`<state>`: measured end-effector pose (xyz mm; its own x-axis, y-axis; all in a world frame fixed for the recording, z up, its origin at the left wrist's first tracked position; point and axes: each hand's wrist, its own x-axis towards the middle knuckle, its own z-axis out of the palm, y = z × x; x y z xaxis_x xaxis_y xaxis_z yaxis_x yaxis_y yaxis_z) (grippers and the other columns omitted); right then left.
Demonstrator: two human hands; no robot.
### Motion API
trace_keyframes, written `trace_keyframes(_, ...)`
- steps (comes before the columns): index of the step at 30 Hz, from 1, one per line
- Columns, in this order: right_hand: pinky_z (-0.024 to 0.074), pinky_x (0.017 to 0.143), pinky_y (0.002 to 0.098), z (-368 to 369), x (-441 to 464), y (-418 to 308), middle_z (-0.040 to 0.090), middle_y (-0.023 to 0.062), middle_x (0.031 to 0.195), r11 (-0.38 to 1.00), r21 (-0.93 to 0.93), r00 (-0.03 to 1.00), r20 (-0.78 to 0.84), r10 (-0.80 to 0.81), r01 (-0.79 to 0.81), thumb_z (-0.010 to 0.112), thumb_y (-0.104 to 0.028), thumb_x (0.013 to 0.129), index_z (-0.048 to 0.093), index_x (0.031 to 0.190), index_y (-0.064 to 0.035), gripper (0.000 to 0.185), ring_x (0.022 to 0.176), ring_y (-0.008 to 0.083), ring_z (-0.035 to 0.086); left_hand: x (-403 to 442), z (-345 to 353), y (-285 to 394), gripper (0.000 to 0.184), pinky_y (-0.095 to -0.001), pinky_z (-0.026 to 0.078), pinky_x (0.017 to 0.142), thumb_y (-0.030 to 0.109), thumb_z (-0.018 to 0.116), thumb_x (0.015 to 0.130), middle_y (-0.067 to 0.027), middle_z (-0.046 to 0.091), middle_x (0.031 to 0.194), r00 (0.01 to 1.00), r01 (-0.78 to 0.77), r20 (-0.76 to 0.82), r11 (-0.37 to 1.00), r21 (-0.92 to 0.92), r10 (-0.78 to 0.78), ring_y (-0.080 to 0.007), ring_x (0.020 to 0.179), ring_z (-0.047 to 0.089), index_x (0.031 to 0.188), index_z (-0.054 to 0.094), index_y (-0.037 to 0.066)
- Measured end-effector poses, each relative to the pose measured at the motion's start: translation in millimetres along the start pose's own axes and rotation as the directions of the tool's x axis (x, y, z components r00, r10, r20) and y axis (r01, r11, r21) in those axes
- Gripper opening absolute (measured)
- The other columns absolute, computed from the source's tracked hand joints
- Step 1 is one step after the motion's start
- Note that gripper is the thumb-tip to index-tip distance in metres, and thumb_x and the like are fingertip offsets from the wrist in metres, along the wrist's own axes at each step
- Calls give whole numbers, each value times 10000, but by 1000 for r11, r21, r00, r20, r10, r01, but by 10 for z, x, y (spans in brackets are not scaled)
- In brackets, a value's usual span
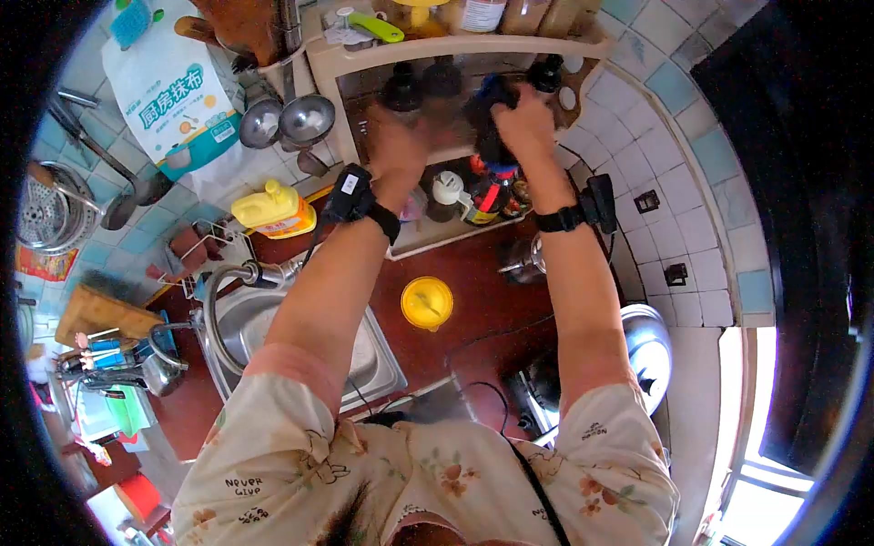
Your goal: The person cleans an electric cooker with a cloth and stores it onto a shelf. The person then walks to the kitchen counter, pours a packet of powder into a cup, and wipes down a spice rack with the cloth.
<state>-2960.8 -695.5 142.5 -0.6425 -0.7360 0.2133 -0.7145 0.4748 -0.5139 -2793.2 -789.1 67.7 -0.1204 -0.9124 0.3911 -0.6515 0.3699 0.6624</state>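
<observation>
Both my arms reach forward into a beige two-tier rack (pixel 455 47) against the wall. My right hand (pixel 526 126) is closed round a dark blue, soft-looking bundle (pixel 492 114) at the middle shelf; its kind is unclear. My left hand (pixel 398 146) is smeared by motion at the left part of the same shelf, and its fingers cannot be made out. Just beyond it stands a dark bottle (pixel 401 88). Another dark-capped bottle (pixel 546 73) is beside my right hand. Below, on the lower shelf, are a white-lidded jar (pixel 446 188) and a red-labelled bottle (pixel 489 202).
A yellow lidded container (pixel 427 303) sits on the red-brown counter (pixel 469 350). To the left are a steel sink (pixel 378 357), its curved faucet (pixel 217 314) and a yellow jug (pixel 273 211). Ladles (pixel 308 120) hang nearby. A domed pot lid (pixel 648 355) lies at right.
</observation>
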Motion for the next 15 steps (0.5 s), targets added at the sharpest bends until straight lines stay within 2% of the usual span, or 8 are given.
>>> trace_keyframes(2, 486, 999, 483, 6, 87, -1, 652, 257, 1237, 992, -12, 961, -245, -124, 125, 692, -235, 818, 530, 1397, -44, 630, 1120, 449, 623, -24, -7, -43, 861, -479, 480, 1030, 428, 774, 855, -335, 552, 1312, 998, -68, 9, 998, 20, 68, -454, 1201, 579, 1380, 380, -128)
trace_keyframes(3, 490, 993, 489, 89, 170, 15, 650, 257, 1239, 990, -62, 967, -213, -139, 129, 688, -225, 823, 531, 1398, -48, 621, 1116, 452, 624, -42, -49, -27, 897, -478, 473, 1046, 441, 768, 857, -343, 536, 1337, 994, -104, 15, 994, 30, 104, -458, 1220, 569, 1407, 358, -137)
trace_keyframes(6, 501, 991, 492, 616, 563, 264, 640, 265, 1258, 969, -178, 971, -135, -195, 170, 674, -231, 847, 481, 1426, -46, 637, 1136, 451, 625, 1, -282, 130, 953, -478, 453, 1074, 466, 748, 868, -358, 495, 1381, 972, 42, 234, 998, -55, -28, -462, 1265, 538, 1451, 304, -144)
trace_keyframes(7, 505, 993, 490, 805, 689, 365, 637, 269, 1267, 959, -210, 970, -111, -216, 190, 669, -238, 857, 456, 1439, -42, 651, 1147, 449, 625, 5, -259, 143, 953, -479, 453, 1074, 469, 743, 871, -358, 496, 1380, 974, 64, 220, 997, -46, -53, -464, 1265, 536, 1453, 299, -141)
trace_keyframes(8, 506, 997, 487, 997, 745, 411, 631, 274, 1277, 965, -223, 977, -129, -170, 138, 667, -254, 861, 432, 1449, -34, 670, 1156, 445, 624, 3, -224, 150, 953, -481, 453, 1073, 473, 739, 874, -359, 497, 1378, 975, 87, 208, 996, -36, -78, -466, 1266, 535, 1455, 295, -139)
trace_keyframes(11, 522, 984, 492, 765, 463, -5, 619, 277, 1304, 976, -217, 999, 31, 30, -22, 650, -348, 873, 364, 1485, -9, 755, 1183, 420, 626, 9, -180, 127, 927, -486, 463, 1059, 472, 734, 879, -354, 507, 1371, 976, 84, 202, 996, -2, -82, -471, 1256, 541, 1445, 308, -126)
trace_keyframes(13, 544, 957, 495, 728, 455, 29, 623, 249, 1315, 978, -210, 992, 117, 41, -16, 649, -436, 871, 375, 1509, -19, 809, 1172, 389, 644, -8, -190, 148, 906, -488, 470, 1050, 473, 730, 882, -351, 508, 1372, 971, 80, 226, 997, 9, -80, -473, 1251, 545, 1433, 323, -120)
trace_keyframes(15, 537, 968, 498, 700, 472, 182, 647, 242, 1275, 976, -196, 991, 115, -75, 97, 642, -440, 880, 429, 1476, -38, 750, 1168, 394, 643, -24, -304, 226, 889, -489, 473, 1045, 479, 720, 888, -351, 501, 1380, 960, 103, 260, 995, 15, -103, -476, 1251, 544, 1421, 336, -119)
